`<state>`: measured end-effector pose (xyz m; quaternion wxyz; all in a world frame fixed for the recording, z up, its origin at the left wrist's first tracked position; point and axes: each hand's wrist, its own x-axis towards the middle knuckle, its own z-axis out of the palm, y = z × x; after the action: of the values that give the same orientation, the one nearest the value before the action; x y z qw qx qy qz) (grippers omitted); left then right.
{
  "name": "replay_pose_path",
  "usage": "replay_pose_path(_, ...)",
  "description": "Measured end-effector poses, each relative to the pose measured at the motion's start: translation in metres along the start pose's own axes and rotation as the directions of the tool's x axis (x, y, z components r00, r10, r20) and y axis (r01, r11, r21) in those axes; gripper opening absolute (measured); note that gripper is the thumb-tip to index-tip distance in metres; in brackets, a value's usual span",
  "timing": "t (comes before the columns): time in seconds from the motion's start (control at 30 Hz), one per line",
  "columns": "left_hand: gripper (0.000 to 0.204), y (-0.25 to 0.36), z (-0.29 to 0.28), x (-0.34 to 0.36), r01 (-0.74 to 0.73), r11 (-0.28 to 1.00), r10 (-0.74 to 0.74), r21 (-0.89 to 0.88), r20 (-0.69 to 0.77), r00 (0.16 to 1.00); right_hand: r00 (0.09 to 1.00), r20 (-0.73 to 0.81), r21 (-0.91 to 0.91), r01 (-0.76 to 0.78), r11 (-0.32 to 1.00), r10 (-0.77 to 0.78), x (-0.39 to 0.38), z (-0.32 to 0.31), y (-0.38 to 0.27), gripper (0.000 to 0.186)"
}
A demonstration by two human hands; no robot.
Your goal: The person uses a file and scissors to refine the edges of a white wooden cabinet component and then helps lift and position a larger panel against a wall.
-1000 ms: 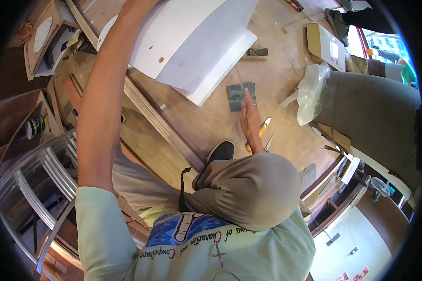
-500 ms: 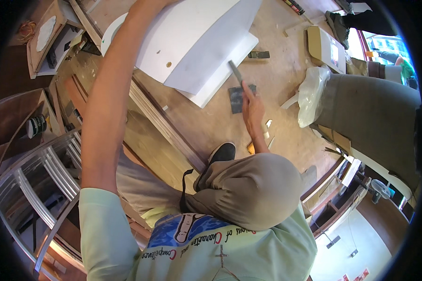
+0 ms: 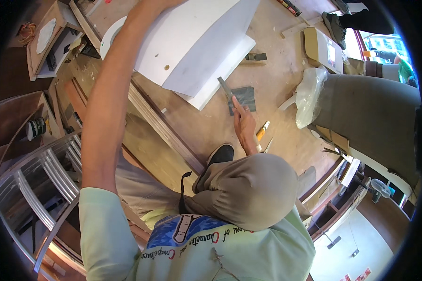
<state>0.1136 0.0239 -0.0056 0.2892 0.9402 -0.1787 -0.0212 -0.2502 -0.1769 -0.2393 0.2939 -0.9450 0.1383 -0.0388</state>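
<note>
In my right hand (image 3: 244, 125) is a slim flat grey bar that looks like a file (image 3: 224, 87), its far end near the lower edge of a white panel piece (image 3: 173, 40) with a curved side. My index finger lies along the bar. A dark grey square sheet, like sandpaper (image 3: 245, 99), lies on the floor beside and partly behind that hand. My left arm reaches up across the panel's left side; my left hand (image 3: 166, 3) is at the top edge, its fingers out of view. A cutter knife with an orange handle (image 3: 262, 132) lies close to my right wrist.
A small block-like tool, perhaps a hand plane (image 3: 256, 57), sits right of the panel. Farther right are a cardboard box (image 3: 316, 49) and a grey bulk with clear plastic (image 3: 311, 96). Long wooden strips (image 3: 166, 126) run along my left, with an aluminium ladder (image 3: 47, 173) beyond. Another person's shoe (image 3: 334, 29) shows top right.
My right hand has drawn the file back toward me and to the left, from over the panel's lower edge. The cutter knife now shows more fully. My left arm stays about where it was.
</note>
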Motion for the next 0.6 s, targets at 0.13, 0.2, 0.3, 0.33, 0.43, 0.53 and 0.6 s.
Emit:
replay_pose_path(0.13,0.075,-0.003,-0.002,-0.004,0.034,0.999,-0.033,0.037,-0.002,0.999,0.992,-0.032,-0.022,-0.122,0.992,0.121,0.044,0.001,0.004,0.047)
replay_pose_path(0.2,0.074,-0.009,-0.014,-0.007,0.038,0.997,-0.036,0.064,-0.040,0.999,0.992,-0.090,0.007,-0.091,0.996,0.091,0.074,0.002,-0.003,0.046)
replay_pose_path(0.3,0.074,-0.012,0.005,0.006,-0.026,0.999,0.028,0.036,-0.053,0.998,0.994,-0.107,0.041,-0.007,0.999,0.012,0.043,-0.009,0.007,0.044)
replay_pose_path(0.33,0.073,-0.009,0.003,0.003,-0.036,0.999,0.036,0.021,-0.039,0.999,0.996,-0.091,0.019,-0.013,1.000,0.015,0.037,-0.007,0.010,0.043)
replay_pose_path(0.43,0.072,-0.004,0.000,0.006,-0.027,0.998,0.026,0.050,0.018,0.999,0.997,-0.068,-0.015,-0.048,0.999,0.047,0.036,-0.002,0.010,0.042)
replay_pose_path(0.53,0.072,0.006,-0.007,-0.007,0.032,0.999,-0.033,0.009,0.049,0.998,0.992,-0.079,-0.004,-0.100,0.995,0.099,0.072,-0.004,0.008,0.042)
replay_pose_path(0.6,0.074,0.004,-0.027,-0.018,0.085,0.996,-0.085,0.018,-0.011,0.996,0.996,-0.059,0.017,-0.071,0.997,0.072,0.090,-0.005,-0.010,0.042)
